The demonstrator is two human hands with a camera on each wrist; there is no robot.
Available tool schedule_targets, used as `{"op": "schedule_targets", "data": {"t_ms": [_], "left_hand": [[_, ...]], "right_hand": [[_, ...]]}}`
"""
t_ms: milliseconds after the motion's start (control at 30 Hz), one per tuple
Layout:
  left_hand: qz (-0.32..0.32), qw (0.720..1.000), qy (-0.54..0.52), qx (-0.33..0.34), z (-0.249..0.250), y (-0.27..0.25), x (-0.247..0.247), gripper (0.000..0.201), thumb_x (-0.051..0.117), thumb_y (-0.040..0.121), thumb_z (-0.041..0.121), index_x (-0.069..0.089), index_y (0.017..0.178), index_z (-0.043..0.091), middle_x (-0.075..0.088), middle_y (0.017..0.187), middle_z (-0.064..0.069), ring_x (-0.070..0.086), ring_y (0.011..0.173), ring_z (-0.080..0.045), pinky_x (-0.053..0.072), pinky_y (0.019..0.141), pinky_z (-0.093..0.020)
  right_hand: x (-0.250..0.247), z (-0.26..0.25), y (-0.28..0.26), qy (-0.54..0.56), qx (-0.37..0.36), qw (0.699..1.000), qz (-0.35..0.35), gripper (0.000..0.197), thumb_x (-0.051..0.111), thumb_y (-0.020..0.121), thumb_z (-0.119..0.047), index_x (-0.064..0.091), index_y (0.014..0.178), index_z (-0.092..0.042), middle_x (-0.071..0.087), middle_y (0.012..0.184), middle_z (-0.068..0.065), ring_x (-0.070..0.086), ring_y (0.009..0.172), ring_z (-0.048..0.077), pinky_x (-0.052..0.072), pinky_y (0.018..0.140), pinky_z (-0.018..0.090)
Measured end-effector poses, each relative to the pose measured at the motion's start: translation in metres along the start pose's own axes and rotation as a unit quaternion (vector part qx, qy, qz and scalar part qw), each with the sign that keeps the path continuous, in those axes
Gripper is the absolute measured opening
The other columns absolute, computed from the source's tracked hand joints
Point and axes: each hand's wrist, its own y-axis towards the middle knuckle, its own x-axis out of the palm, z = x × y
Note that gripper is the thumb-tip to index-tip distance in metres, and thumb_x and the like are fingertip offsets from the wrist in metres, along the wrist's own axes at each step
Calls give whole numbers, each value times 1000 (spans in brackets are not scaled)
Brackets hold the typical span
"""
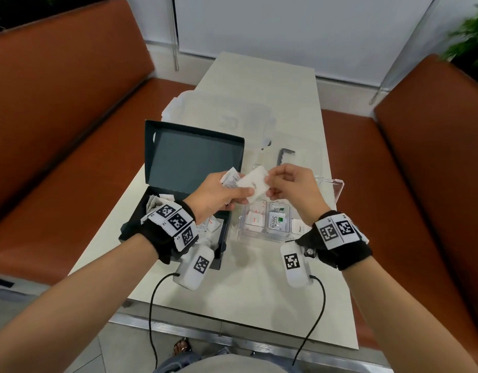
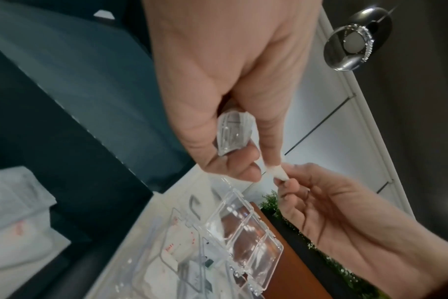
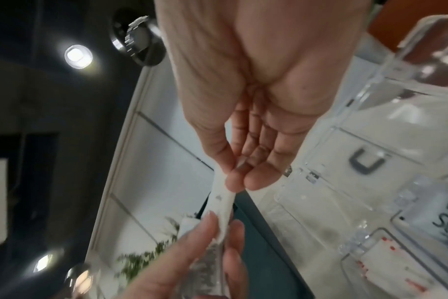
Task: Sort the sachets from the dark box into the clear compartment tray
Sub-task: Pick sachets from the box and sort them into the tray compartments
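The dark box (image 1: 178,160) stands open on the left of the table, with loose white sachets (image 1: 162,201) in it. To its right lies the clear compartment tray (image 1: 242,232), holding red-printed sachets (image 1: 255,219) and Stevia sachets (image 1: 277,220). Above the tray's far end, my left hand (image 1: 240,195) grips a small bundle of sachets (image 2: 233,133). One white sachet (image 1: 255,183) sticks out of it, and my right hand (image 1: 271,184) pinches its other end between thumb and forefinger. The right wrist view shows that sachet (image 3: 223,202) edge-on between the two hands.
A grey hex key (image 1: 285,154) lies beyond the tray. The tray's clear lid (image 1: 329,189) is open to the right. A clear plastic bag (image 1: 219,111) sits further back. Orange benches (image 1: 57,103) flank the narrow table, whose front edge (image 1: 232,327) is close to me.
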Motion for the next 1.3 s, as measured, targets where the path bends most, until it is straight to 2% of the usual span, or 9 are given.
{"op": "schedule_targets", "data": {"t_ms": [167, 333, 433, 600, 700, 833, 1000, 1100, 1300], "left_hand": [[5, 998, -54, -12, 5, 9, 23, 22, 72, 86, 15, 65, 106, 13, 68, 94, -5, 63, 76, -13, 48, 57, -20], [-42, 992, 107, 43, 11, 23, 56, 16, 74, 84, 17, 65, 97, 13, 68, 82, -2, 64, 61, -7, 45, 51, -20], [-73, 983, 157, 64, 14, 31, 80, 17, 77, 81, 21, 65, 93, 17, 68, 80, -2, 61, 64, -11, 45, 50, -20], [-64, 986, 144, 51, 10, 46, 104, 18, 74, 84, 18, 68, 100, 11, 70, 81, -2, 66, 62, -6, 47, 49, -17], [-59, 988, 138, 40, 4, 48, 106, 12, 73, 85, 15, 68, 96, 14, 69, 80, 0, 65, 61, -5, 47, 49, -17], [-57, 989, 136, 31, -3, 47, 105, 11, 72, 85, 13, 67, 94, 15, 69, 79, 1, 65, 59, -5, 47, 50, -17], [-43, 992, 120, 22, -6, 43, 96, 11, 72, 85, 12, 68, 95, 13, 69, 79, -1, 63, 58, -6, 47, 50, -17], [-34, 993, 112, 14, -6, 41, 90, 11, 72, 85, 12, 68, 95, 14, 70, 81, -1, 65, 60, -7, 47, 49, -16], [-29, 993, 111, 7, -6, 36, 83, 9, 72, 85, 15, 68, 93, 16, 70, 83, -4, 64, 65, -10, 48, 50, -16]], "right_hand": [[-28, 4, -12, 53, 57, 996, -36, 12, 67, 85, 1, 57, 89, -4, 68, 76, 15, 71, 65, 24, 60, 61, 31], [-63, 9, -12, -149, 14, 989, -3, 23, 72, 83, -29, 65, 105, -25, 73, 83, -2, 66, 70, 1, 47, 60, 12], [-82, 14, -15, -160, -4, 987, -21, 26, 73, 83, -24, 65, 107, -26, 74, 79, 1, 67, 75, -1, 44, 58, 7], [-122, 33, -14, -215, 5, 974, 74, 26, 70, 84, -14, 67, 106, -27, 71, 72, 0, 67, 69, 11, 54, 59, 19], [-134, 55, -11, -311, 58, 944, 93, 29, 63, 87, -7, 65, 112, -20, 68, 76, 4, 66, 68, 18, 59, 69, 31], [-122, 79, -8, -443, 94, 890, 45, 28, 51, 90, -7, 65, 109, -22, 65, 99, 6, 64, 77, 20, 53, 65, 28], [-104, 99, -9, -524, 114, 844, 9, 27, 46, 91, -10, 63, 105, -25, 65, 106, 7, 63, 92, 27, 50, 83, 35], [-102, 107, -8, -598, 87, 797, 1, 26, 47, 92, -14, 60, 107, -30, 67, 106, 1, 59, 100, 23, 36, 88, 35], [-105, 104, -6, -721, 31, 691, -41, 22, 60, 90, -33, 61, 111, -38, 64, 110, -8, 50, 106, 20, 29, 84, 36]]}}
